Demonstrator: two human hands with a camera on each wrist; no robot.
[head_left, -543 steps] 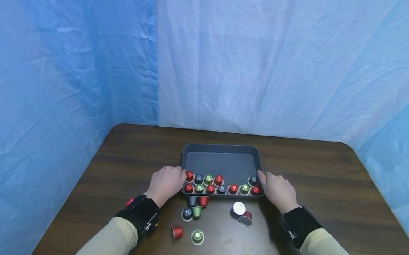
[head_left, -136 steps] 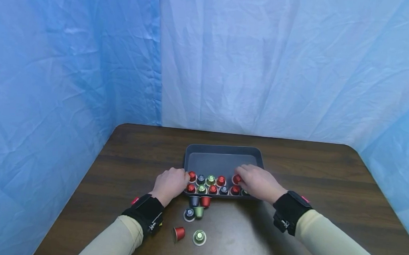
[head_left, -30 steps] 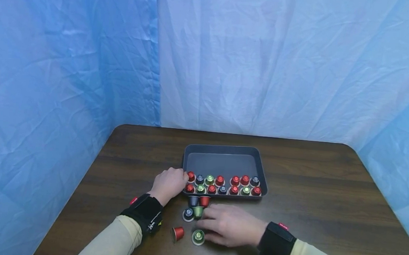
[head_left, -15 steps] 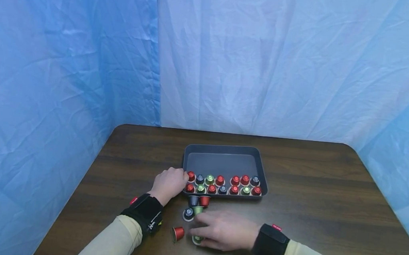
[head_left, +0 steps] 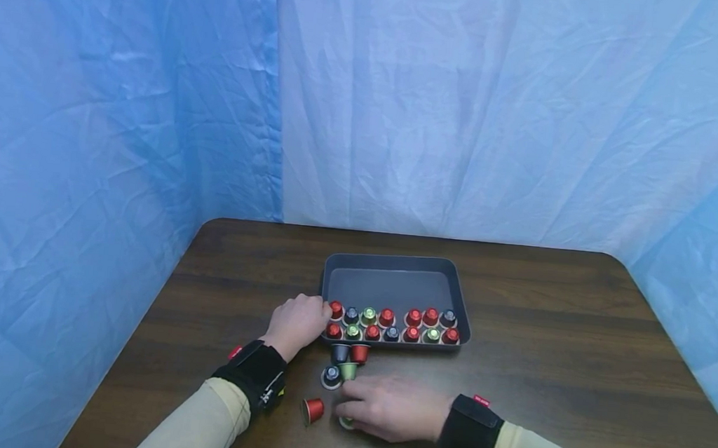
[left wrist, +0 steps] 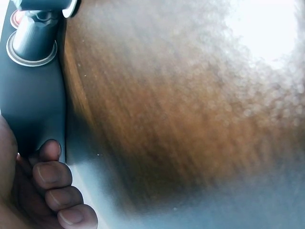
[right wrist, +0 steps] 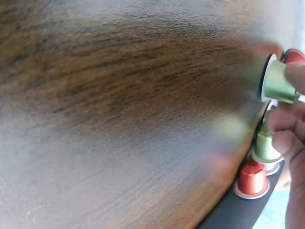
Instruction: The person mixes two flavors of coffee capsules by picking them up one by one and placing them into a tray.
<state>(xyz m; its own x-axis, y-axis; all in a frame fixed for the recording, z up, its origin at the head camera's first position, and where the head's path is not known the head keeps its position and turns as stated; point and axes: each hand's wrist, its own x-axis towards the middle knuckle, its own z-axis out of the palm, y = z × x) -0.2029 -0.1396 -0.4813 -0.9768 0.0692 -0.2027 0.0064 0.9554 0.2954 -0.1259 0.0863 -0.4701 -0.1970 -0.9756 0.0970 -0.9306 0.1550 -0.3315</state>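
Note:
My left hand (head_left: pixel 298 323) grips the left rim of a dark baking tray (head_left: pixel 397 263), its fingers (left wrist: pixel 53 174) curled in the left wrist view. Two rows of red, blue and green coffee capsules stand along the tray's near side. My right hand (head_left: pixel 394 408) is in front of the tray, pinching a green capsule (right wrist: pixel 280 83) between thumb and fingers; in the head view the hand mostly covers it. Just left of that hand lies a red capsule (head_left: pixel 313 410) on its side. A dark blue capsule (head_left: pixel 331 376) stands beyond it.
Another green capsule (head_left: pixel 348 371), a second dark one (head_left: pixel 339 352) and a red one (head_left: pixel 359 353) lie between the tray and my right hand. All rest on a brown wooden table (head_left: pixel 576 354). Blue sheeting (head_left: pixel 444 104) hangs behind its far edge.
My right hand has left the tray and closed its fingers on the front green capsule. Two capsules once lying in front of the tray's right side are gone; two more red ones stand inside it.

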